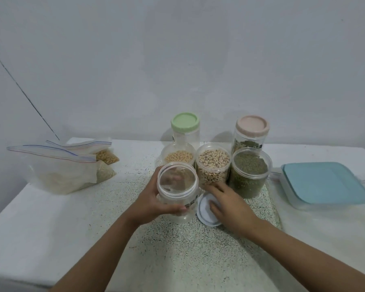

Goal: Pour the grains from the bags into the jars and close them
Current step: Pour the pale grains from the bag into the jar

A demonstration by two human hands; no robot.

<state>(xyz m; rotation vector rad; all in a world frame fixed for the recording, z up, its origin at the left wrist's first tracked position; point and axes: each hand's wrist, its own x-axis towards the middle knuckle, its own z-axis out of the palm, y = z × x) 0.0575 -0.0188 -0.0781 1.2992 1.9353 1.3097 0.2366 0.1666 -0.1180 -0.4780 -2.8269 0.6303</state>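
My left hand grips an empty clear jar with no lid, standing at the table's middle. Right beside it a white lid lies flat, and my right hand rests on it with fingers spread. Behind stand three open jars: one with pale yellow beans, one with black-eyed beans, one with green grains. Zip bags of grain lie at the left.
A tall jar with a green lid and one with a pink lid stand at the back. A clear box with a blue lid sits at the right. The speckled mat covers the table's middle.
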